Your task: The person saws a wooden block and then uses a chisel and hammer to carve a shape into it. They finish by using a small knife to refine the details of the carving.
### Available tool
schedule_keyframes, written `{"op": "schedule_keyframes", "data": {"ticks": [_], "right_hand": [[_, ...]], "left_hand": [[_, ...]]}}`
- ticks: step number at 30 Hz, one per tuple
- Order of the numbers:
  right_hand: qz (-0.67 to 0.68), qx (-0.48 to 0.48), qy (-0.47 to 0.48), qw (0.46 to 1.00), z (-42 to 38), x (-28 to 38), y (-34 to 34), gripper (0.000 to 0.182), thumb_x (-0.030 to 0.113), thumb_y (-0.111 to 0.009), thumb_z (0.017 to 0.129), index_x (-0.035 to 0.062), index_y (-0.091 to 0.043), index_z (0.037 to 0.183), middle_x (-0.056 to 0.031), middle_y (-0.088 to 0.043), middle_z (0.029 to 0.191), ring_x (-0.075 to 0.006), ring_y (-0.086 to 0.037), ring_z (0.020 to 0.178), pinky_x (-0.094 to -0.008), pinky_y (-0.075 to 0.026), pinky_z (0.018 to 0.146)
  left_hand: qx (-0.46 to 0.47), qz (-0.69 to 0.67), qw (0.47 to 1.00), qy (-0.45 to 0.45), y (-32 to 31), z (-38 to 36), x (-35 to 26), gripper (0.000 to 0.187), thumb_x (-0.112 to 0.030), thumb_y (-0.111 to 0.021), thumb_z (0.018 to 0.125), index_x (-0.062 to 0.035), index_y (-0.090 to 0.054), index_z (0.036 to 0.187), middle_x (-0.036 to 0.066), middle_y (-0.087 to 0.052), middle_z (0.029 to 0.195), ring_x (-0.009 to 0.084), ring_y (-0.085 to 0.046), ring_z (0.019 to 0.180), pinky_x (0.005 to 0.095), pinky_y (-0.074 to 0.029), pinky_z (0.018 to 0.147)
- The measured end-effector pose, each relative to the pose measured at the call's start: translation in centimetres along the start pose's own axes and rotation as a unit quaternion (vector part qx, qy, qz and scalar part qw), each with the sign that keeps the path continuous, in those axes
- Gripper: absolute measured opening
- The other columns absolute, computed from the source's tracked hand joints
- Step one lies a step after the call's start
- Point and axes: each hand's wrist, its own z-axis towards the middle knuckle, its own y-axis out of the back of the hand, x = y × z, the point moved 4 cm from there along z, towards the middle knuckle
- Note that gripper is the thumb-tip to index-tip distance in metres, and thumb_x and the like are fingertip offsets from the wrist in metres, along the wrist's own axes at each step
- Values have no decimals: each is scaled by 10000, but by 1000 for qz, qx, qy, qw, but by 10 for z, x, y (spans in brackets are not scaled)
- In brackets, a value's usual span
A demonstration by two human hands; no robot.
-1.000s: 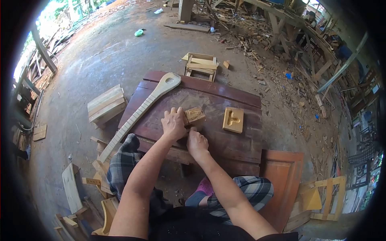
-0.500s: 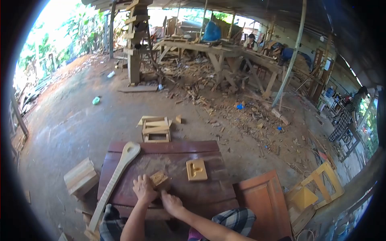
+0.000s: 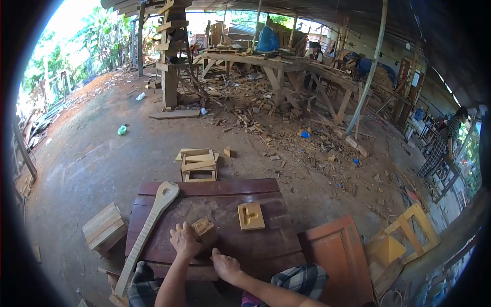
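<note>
My left hand (image 3: pixel 185 241) presses its bent fingers against the left side of a small wooden block (image 3: pixel 205 234), whose top is carved and rough. The block sits on a dark red-brown wooden table (image 3: pixel 266 192). Just right of and below the block, my right hand (image 3: pixel 226 266) is closed with the thumb on top; whatever it grips is hidden. Farther right lies a flat wooden piece (image 3: pixel 251 216) with a T-shaped hollow cut in it. A long pale fretted instrument neck (image 3: pixel 146 233) with a rounded, hollowed end lies slanted along the table's left side.
A small wooden frame (image 3: pixel 199 165) stands beyond the table. On the left is a wooden box (image 3: pixel 105 228); on the right, a reddish panel (image 3: pixel 337 256) and a yellowish wooden frame (image 3: pixel 411 233). Wood scraps litter the floor near a workbench (image 3: pixel 245 58). A person (image 3: pixel 446 140) stands far right.
My right hand has drawn back slightly to the right and down, away from the block. My left hand stays against the block.
</note>
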Motion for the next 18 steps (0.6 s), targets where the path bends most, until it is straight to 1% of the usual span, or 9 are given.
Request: {"op": "schedule_keyframes", "data": {"ticks": [4, 6, 7, 10, 12, 13, 15, 16, 18], "right_hand": [[4, -23, 0, 1000, 30, -5, -20, 149, 112, -458, 918, 10, -483, 1024, -267, -674, 848, -429, -674, 844, -541, -538, 739], [-25, -24, 82, 996, 57, -1, -27, 205, 206, -436, 983, 9, -440, 1041, -269, -673, 846, -440, -668, 858, -555, -526, 753], [-24, -24, 85, 996, 57, 3, -22, 205, 206, -436, 983, 9, -440, 1041, -269, -673, 846, -440, -668, 858, -555, -526, 753], [-27, -23, 63, 997, 33, 2, -6, 205, 204, -441, 980, 8, -448, 1040, -265, -674, 841, -440, -668, 859, -551, -528, 754], [-5, -5, 12, 1000, 3, -1, 4, 140, 112, -462, 919, 4, -496, 1002, -265, -674, 831, -433, -672, 852, -538, -536, 747], [-7, -1, 8, 1000, 4, -4, 2, 140, 112, -462, 919, 4, -496, 1002, -265, -674, 831, -433, -672, 852, -538, -536, 747], [-2, -32, 18, 999, 14, -1, -1, 134, 107, -469, 915, 15, -515, 1001, -263, -677, 826, -423, -680, 841, -531, -546, 738], [2, -31, 17, 999, 26, -3, -5, 134, 107, -469, 915, 15, -515, 1001, -263, -677, 826, -423, -680, 841, -531, -546, 738], [-48, -50, 82, 994, 56, -1, -21, 175, 174, -455, 963, 25, -494, 1047, -267, -678, 839, -424, -683, 838, -531, -551, 734]], "left_hand": [[24, 5, 1000, -7, -1, 1, -1, 557, -160, -790, 581, -100, -536, 1073, 136, -543, 1109, 374, -533, 1048, 461, -497, 820], [16, 4, 1000, -4, -10, 7, 8, 560, -172, -797, 579, -99, -539, 1070, 136, -544, 1107, 375, -533, 1048, 460, -497, 824], [11, -1, 1000, 0, -9, 8, 8, 563, -184, -804, 577, -98, -542, 1068, 136, -545, 1105, 376, -533, 1048, 460, -497, 828], [-5, -13, 1000, 3, -8, 4, 3, 561, -194, -809, 580, -93, -545, 1065, 142, -549, 1101, 379, -534, 1044, 463, -498, 826], [2, -6, 1000, -1, -2, 4, -1, 558, -194, -808, 581, -94, -545, 1064, 143, -551, 1096, 379, -536, 1040, 464, -499, 821], [8, 3, 1000, -8, -1, 3, -4, 556, -193, -806, 583, -95, -544, 1062, 144, -552, 1091, 379, -537, 1036, 466, -500, 816], [16, 2, 1000, -15, 2, 3, -9, 551, -192, -804, 589, -96, -541, 1063, 142, -553, 1092, 380, -537, 1036, 469, -501, 815], [18, 4, 1000, -21, 4, 2, -7, 546, -190, -802, 596, -97, -538, 1065, 141, -555, 1092, 381, -538, 1035, 472, -502, 813], [-9, 2, 999, -31, -13, 9, 4, 515, -178, -793, 619, -111, -542, 1063, 129, -558, 1097, 377, -539, 1036, 466, -503, 819]]}}
